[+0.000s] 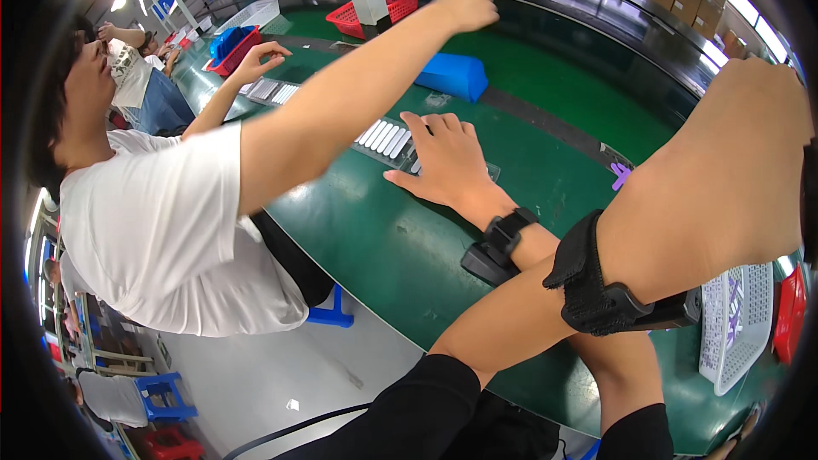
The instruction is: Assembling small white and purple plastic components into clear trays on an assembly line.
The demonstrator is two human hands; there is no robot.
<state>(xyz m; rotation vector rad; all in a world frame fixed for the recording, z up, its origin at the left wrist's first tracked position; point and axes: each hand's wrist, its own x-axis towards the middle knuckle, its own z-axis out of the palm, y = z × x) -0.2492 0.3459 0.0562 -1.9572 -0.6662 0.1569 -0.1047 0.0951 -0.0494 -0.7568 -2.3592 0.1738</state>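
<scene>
My forearms cross, the left one over the right. My right hand is open, its fingers spread over one end of a flat clear tray of white strips on the green table. Some of the strips lie hidden beneath it. My left hand is raised large and close at the upper right, its back showing; its fingers are hidden, so what it may hold does not show. Black straps with small dark boxes circle both wrists, the left strap being nearer. Small purple pieces lie on the table beyond my left wrist.
At left, a co-worker in a white shirt stretches one arm across the table. A white basket with purple pieces stands at right beside a red container. A blue object and red basket sit farther off.
</scene>
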